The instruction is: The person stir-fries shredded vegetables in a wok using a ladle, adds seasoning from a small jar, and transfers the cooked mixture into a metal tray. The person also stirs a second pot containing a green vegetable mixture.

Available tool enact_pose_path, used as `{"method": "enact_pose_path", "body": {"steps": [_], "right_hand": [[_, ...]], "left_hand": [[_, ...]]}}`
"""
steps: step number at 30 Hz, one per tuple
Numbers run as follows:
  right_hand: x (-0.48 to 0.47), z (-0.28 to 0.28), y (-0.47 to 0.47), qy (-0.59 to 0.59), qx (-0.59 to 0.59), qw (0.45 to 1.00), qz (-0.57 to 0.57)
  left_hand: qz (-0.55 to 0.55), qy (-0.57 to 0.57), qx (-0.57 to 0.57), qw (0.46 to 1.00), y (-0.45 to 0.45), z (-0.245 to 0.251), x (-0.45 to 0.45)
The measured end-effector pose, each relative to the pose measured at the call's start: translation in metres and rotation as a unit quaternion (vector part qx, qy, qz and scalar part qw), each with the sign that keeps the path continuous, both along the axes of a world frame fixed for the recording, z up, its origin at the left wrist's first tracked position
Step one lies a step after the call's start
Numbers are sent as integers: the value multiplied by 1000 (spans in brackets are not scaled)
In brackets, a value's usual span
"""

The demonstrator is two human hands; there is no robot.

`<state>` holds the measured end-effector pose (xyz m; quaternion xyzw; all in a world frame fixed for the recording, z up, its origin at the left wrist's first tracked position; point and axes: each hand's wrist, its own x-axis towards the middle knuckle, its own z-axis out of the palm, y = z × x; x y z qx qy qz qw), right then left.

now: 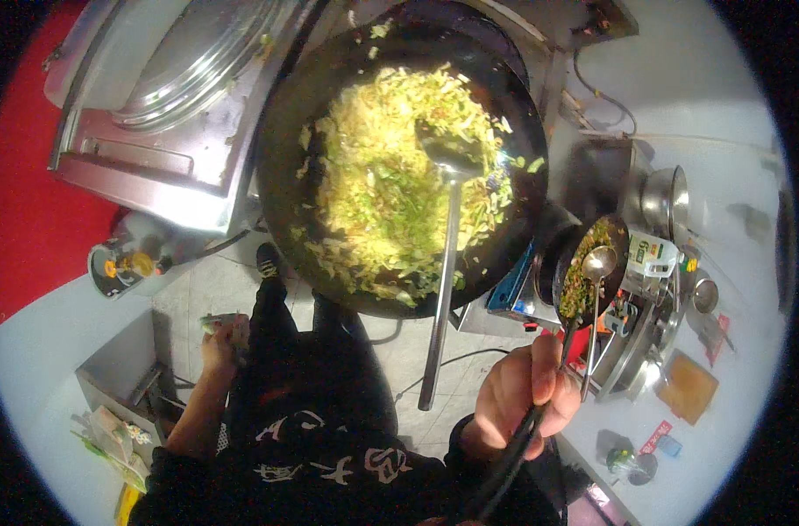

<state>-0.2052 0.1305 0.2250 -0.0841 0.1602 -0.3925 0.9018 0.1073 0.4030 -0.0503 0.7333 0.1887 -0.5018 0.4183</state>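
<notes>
A large dark wok [287, 256] holds shredded, yellow-green chopped food [399, 191]. A metal ladle [442, 283] rests in it, its bowl in the food and its handle over the near rim. At the lower right, my right hand [527, 401] grips the dark handle of a small pan [619, 253] containing chopped browned food, with a metal spoon [598, 263] lying in it. Away from the wok, at the lower left, my left hand [222, 338] has its fingers around a small item [231, 323], greenish and pale; what it is cannot be told.
A stainless-steel counter [149, 158] with round metalware stands left of the wok. A gas cylinder [120, 269] is below it. To the right are a blue portable stove [514, 283], a plastic jug [652, 256] and a metal pot [665, 200]. A cable crosses the tiled floor [439, 394].
</notes>
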Motion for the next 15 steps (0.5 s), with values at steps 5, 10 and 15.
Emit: {"method": "enact_pose_path", "body": {"steps": [5, 10, 15], "right_hand": [[-10, -21, -14, 166, 87, 974, -124], [-3, -64, -19, 425, -237, 838, -249], [20, -86, -5, 528, -272, 788, -163]], "left_hand": [[37, 12, -66, 997, 6, 22, -22], [3, -8, -9, 1000, 16, 31, -33], [158, 63, -60, 984, 23, 46, -41]]}}
